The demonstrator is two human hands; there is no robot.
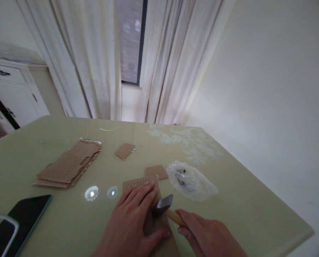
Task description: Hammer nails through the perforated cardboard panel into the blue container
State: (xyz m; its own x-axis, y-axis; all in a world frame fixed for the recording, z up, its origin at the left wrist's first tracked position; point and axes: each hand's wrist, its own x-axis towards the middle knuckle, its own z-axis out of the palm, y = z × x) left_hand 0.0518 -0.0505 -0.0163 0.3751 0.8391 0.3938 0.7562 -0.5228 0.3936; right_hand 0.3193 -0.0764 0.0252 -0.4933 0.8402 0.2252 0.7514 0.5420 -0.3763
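Observation:
My right hand (204,230) is wrapped round the wooden handle of a small hammer (165,203). Its metal head is over a brown perforated board (138,182), close to my left thumb; whether it touches the board I cannot tell. My left hand (138,214) lies flat on that board with its fingers stretched forward, covering much of it. A smaller brown piece (159,172) lies just beyond the board's far end. To the right of that, a clear plastic bag (191,182) holds small dark items too small to name.
A stack of perforated brown boards (71,162) lies on the left of the table (76,221). Another small brown piece (125,151) lies near the middle. A dark tablet-like device (28,217) with a pale cable (13,228) is at the near left. A wall (277,107) runs along the right.

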